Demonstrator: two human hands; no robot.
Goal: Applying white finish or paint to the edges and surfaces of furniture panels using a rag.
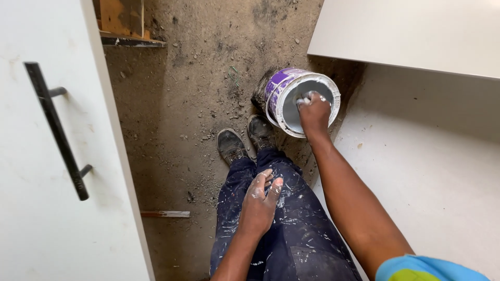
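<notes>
Paint can (278, 88) surrounds right hand's (314, 110) fingers (307, 99).

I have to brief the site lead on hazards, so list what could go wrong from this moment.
1. The paint can is tipped on its side with the right hand reaching inside; leftover paint could drip onto the dirt floor or the shoes.
2. The left hand rests on the trousers and is paint-smeared, so it may slip on whatever it grabs.
3. Rubble on the floor could cause a stumble.
</notes>
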